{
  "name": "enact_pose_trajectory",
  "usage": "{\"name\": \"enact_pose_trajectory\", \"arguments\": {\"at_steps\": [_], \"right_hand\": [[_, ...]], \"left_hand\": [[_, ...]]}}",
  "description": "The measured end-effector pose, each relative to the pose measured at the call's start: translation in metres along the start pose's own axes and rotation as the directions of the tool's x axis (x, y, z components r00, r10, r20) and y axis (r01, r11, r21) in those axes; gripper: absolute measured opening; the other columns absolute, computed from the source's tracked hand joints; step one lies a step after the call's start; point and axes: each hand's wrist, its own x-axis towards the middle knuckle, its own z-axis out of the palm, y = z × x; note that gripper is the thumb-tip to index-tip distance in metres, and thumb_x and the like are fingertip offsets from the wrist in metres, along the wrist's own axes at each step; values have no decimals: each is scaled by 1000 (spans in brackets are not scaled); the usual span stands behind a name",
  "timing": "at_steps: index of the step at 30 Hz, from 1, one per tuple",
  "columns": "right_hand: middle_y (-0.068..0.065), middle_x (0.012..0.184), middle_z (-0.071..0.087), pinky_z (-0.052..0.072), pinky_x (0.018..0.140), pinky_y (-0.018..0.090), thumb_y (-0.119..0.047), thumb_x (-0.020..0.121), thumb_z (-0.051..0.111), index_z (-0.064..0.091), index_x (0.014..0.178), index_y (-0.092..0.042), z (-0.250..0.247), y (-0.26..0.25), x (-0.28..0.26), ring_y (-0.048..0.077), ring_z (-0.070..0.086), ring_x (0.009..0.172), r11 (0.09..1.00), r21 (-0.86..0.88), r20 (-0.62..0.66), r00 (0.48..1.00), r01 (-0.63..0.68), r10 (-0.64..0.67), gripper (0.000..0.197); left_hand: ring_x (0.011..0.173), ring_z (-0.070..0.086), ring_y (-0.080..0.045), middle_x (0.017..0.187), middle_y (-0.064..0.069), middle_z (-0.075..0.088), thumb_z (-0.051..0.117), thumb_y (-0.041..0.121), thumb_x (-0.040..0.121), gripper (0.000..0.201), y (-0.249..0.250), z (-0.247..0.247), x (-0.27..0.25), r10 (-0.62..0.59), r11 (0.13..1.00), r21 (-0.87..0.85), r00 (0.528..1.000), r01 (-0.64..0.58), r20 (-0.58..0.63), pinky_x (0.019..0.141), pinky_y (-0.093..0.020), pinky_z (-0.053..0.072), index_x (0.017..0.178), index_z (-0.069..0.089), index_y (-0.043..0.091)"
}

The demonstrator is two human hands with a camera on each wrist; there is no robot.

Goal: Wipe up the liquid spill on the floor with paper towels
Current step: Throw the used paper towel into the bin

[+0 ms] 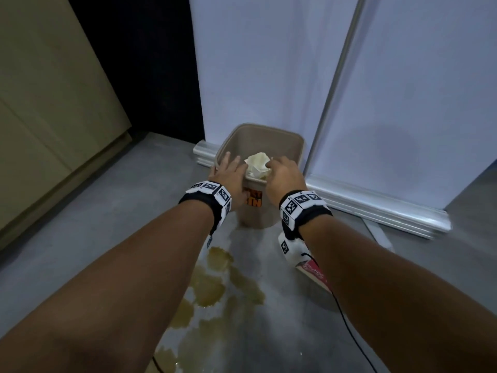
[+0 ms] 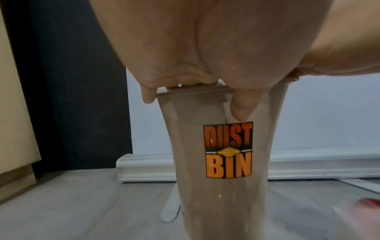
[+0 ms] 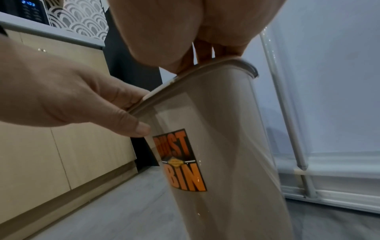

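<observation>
A beige dustbin (image 1: 256, 218) with an orange "DUST BIN" label (image 2: 228, 149) stands on the grey floor by the white panels. My left hand (image 1: 228, 168) grips its near-left rim, fingers over the edge and thumb (image 3: 139, 129) on the front wall. My right hand (image 1: 279, 170) is over the bin's mouth, its fingers curled on a crumpled, yellow-stained paper towel (image 1: 256, 164) at rim height. The right wrist view hides the towel behind the rim (image 3: 205, 71). A yellow-brown liquid spill (image 1: 212, 286) lies in several puddles on the floor beneath my forearms.
Beige cabinets (image 1: 53, 117) line the left side. White panels on an aluminium base rail (image 1: 376, 208) stand behind and right of the bin. A red and white box (image 1: 314, 273) lies on the floor under my right forearm, with a black cable (image 1: 349, 327) nearby.
</observation>
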Motion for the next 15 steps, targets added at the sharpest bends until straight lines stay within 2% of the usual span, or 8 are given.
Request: {"name": "enact_pose_trajectory", "arguments": {"at_steps": [3, 8, 12, 14, 15], "right_hand": [[11, 124, 59, 34, 100, 34, -2, 86, 49, 64, 116, -4, 3, 0, -3, 28, 45, 118, 998, 28, -36, 998, 55, -54, 33], [12, 116, 60, 39, 99, 37, 4, 81, 52, 63, 114, -2, 6, -1, -6, 28, 48, 115, 992, 117, -102, 994, 53, -41, 35], [9, 119, 58, 44, 100, 38, -2, 86, 50, 63, 114, -5, 4, -5, -31, 25, 51, 115, 960, 268, -288, 958, 83, -3, 30], [5, 120, 56, 42, 100, 32, -5, 86, 53, 63, 112, -9, 5, 2, -63, 22, 49, 115, 956, 278, -339, 941, 89, 11, 28], [3, 118, 56, 41, 98, 31, -6, 84, 56, 63, 111, -11, 6, 9, -81, 20, 49, 113, 960, 273, -338, 940, 62, 36, 28]], "left_hand": [[151, -16, -26, 166, -1, -6, 65, 32, 87, 85, -1, 10, -2, 16, 1000, 6, 998, -15, -66, 120, -55, -1, 156, 16, 22], [150, -20, -27, 166, -2, -11, 66, 31, 86, 90, 1, 12, -5, 14, 1000, -3, 996, -14, -86, 121, -57, 0, 157, 11, 20], [148, -25, -30, 164, -6, -21, 64, 41, 87, 101, 7, 8, -11, -33, 999, 10, 997, 34, -70, 120, -59, -2, 158, -3, 17], [148, -25, -30, 163, -8, -23, 64, 40, 86, 104, 18, 12, -23, -58, 997, -55, 980, 48, -188, 120, -59, -5, 158, -8, 16], [149, -23, -29, 164, -7, -20, 64, 37, 85, 102, 25, 18, -34, -56, 994, -107, 959, 27, -277, 120, -57, -4, 158, -5, 16]]}}
